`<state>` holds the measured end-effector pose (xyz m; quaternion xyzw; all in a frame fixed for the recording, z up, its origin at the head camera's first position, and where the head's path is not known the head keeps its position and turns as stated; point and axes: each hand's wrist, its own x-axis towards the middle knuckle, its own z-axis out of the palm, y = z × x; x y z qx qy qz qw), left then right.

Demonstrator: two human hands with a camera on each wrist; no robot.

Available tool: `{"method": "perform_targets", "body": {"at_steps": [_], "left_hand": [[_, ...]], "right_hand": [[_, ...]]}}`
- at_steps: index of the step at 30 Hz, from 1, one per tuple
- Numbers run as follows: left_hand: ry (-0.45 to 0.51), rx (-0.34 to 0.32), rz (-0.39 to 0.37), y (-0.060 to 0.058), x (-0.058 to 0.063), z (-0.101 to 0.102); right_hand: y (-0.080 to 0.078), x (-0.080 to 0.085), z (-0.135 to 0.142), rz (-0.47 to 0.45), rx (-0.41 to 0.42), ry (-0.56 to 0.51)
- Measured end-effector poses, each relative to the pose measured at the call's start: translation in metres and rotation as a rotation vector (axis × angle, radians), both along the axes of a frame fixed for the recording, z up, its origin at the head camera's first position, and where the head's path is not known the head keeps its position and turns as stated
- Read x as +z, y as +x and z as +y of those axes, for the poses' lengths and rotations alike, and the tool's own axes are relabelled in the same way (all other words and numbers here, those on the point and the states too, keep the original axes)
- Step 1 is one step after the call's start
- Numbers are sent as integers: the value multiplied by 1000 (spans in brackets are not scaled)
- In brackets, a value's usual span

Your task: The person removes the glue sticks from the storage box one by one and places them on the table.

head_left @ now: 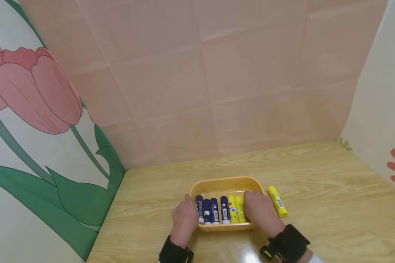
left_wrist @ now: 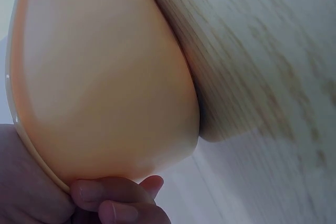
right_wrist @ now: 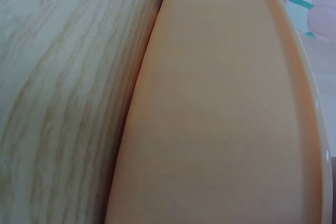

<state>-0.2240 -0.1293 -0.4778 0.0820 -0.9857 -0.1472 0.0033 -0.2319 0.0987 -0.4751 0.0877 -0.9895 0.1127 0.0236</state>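
A shallow yellow-orange tray [head_left: 228, 228] rests on the table. In it lie several dark blue glue sticks [head_left: 214, 210] with white ends, and beside them yellow glue sticks [head_left: 232, 209]. My left hand [head_left: 185, 216] grips the tray's left end; the left wrist view shows curled fingers [left_wrist: 113, 192] against the outer wall, just below the rim. At the opposite end, my right hand [head_left: 260, 212] is curled over the rim and holds the tray, its fingertips hidden. The right wrist view is mostly filled by the tray's wall [right_wrist: 210, 98].
A single yellow glue stick [head_left: 277, 201] lies on the wooden table [head_left: 322, 204] just right of the tray. Behind the table hangs a creased pinkish sheet [head_left: 217, 80]. A wall with painted tulips [head_left: 36, 87] borders the left side, and a pale wall [head_left: 382, 109] the right.
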Motion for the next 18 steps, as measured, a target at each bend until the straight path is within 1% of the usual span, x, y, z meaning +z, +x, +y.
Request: {"method": "perform_targets", "body": {"at_steps": [3,9,13,18], "left_hand": [[-4,6,-3,0,-1,2],[-4,11,-7,-2,-2,4],[1,13,-12,-3,-1,4],[-2,16,-6,-3,-1,3]], "right_hand": [[-2,-3,2,1,12,20],[-3,-3,3,-7,17,43],[-5,-2,2,-5,12,36],[-7,-2,2,-9,2,-6]]}}
